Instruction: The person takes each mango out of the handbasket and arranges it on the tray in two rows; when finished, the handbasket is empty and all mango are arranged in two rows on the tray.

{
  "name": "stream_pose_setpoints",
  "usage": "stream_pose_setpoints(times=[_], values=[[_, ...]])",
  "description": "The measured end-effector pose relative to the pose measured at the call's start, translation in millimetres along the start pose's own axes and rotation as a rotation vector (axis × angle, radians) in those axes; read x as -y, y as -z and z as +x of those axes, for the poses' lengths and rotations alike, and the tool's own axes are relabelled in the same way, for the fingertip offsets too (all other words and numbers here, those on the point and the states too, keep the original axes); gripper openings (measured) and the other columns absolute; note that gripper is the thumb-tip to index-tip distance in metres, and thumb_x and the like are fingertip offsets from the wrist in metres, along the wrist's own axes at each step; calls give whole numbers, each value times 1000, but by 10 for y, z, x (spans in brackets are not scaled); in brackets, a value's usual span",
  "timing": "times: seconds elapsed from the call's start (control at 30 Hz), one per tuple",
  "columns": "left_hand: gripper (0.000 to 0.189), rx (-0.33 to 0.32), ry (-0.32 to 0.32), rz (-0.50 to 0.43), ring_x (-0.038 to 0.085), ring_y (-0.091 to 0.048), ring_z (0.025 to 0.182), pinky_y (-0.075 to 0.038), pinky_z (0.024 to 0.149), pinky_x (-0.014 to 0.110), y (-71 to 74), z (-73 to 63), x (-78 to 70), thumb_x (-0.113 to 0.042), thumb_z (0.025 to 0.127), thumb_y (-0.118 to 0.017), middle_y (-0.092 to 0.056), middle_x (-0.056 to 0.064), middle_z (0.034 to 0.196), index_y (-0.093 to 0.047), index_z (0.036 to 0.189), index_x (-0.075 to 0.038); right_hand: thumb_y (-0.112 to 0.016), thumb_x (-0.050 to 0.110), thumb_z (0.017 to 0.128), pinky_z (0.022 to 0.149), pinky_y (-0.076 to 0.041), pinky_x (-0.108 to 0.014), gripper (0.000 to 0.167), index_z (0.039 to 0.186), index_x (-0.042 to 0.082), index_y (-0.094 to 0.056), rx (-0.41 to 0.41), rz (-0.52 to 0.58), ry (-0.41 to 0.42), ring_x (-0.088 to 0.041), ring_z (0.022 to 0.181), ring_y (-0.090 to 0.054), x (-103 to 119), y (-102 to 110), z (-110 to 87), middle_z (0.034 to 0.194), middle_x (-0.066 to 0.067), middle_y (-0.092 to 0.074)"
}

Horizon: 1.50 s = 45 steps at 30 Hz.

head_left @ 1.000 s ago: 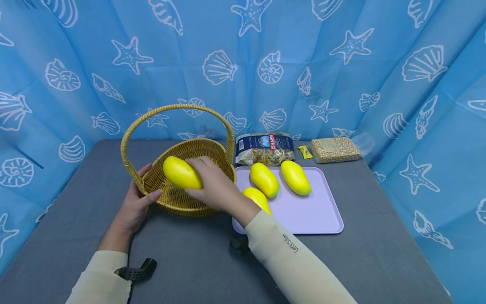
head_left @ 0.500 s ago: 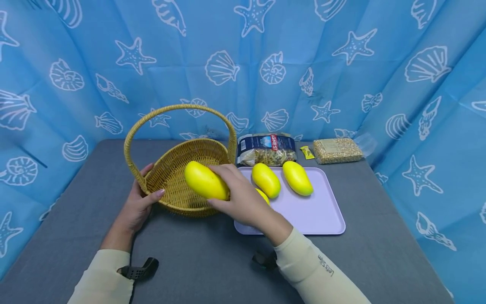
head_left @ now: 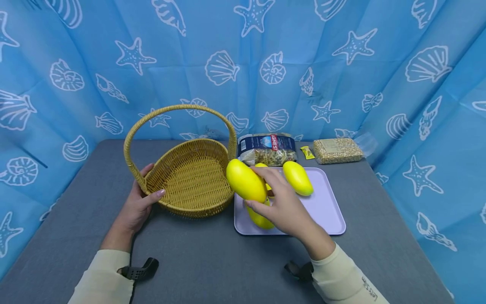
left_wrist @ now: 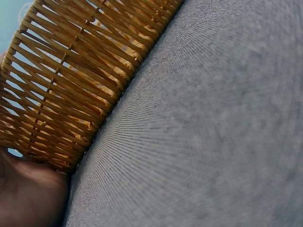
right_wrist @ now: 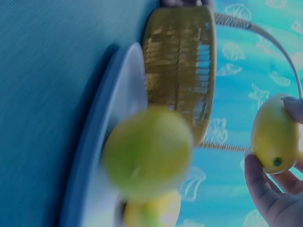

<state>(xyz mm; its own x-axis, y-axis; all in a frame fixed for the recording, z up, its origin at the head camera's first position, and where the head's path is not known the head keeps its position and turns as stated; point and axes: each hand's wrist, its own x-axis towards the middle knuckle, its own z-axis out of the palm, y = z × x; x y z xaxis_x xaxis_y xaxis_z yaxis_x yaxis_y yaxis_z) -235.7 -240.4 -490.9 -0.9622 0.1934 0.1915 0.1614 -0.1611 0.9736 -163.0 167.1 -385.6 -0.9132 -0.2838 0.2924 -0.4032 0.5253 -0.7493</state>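
My left hand (head_left: 138, 204) grips the left rim of a woven wicker basket (head_left: 190, 209), thumb over the edge near the handle's base. The basket's inside shows only its woven bottom. In my right hand (head_left: 282, 202) a yellow mango (head_left: 246, 180) is held between thumb and fingers, above the left part of a lilac tray (head_left: 322, 215). Beneath and behind that hand, two mangoes are partly hidden; one of them (head_left: 261, 217) lies on the tray's near left. Another mango (head_left: 298, 178) lies at the tray's back. The right wrist view shows the held mango (right_wrist: 274, 135) raised off the tray.
Behind the tray lies an AGNESI pasta bag (head_left: 267, 150). To its right are a small yellow packet (head_left: 307, 152) and a clear bag of pale grains (head_left: 337, 150). A blue shell-print curtain (head_left: 243, 84) hangs behind the grey table (head_left: 197, 261).
My right hand has carried the mango rightward, from over the basket to above the tray's left part. My left hand keeps its grip on the basket rim.
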Motion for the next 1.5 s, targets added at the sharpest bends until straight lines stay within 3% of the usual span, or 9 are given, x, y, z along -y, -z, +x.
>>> stream_pose_setpoints(times=[0.3,0.77,0.93,1.27,1.5], values=[[88,1,12,9,33,-45,143,-48,104,26,8,-10,-19,9,104,-63,-30,28,165,-18,174,-20,-89,9,93,92,-60,-51,78,161,12,-51,-84,-51,-77,-31,125,-56,-302,254,-232,151,-11,-53],[90,0,18,15,34,-44,144,-47,106,26,-16,31,-28,9,104,-63,-29,29,166,-13,174,-17,-88,17,96,92,-58,-53,76,159,1,-48,-97,-138,-237,-37,120,-58,-698,559,-570,147,-21,-52],[90,-9,22,12,34,-44,145,-47,105,26,-12,21,-24,10,104,-63,-29,28,166,-14,174,-19,-88,20,96,95,-56,-56,77,159,1,-48,-61,-135,-286,-39,121,-58,-807,614,-629,146,-21,-52],[92,-5,35,16,38,-39,148,-42,109,24,-7,14,-61,9,104,-64,-27,28,169,-13,175,-22,-90,31,94,95,-54,-64,79,155,-4,-52,128,-206,-337,-42,119,-62,-949,673,-700,147,-27,-56],[92,2,38,8,39,-38,149,-44,108,25,-7,2,-59,9,104,-63,-26,29,168,-12,175,-21,-90,30,94,96,-52,-63,78,154,-4,-54,136,-200,-338,-39,119,-61,-980,633,-711,145,-26,-58]])
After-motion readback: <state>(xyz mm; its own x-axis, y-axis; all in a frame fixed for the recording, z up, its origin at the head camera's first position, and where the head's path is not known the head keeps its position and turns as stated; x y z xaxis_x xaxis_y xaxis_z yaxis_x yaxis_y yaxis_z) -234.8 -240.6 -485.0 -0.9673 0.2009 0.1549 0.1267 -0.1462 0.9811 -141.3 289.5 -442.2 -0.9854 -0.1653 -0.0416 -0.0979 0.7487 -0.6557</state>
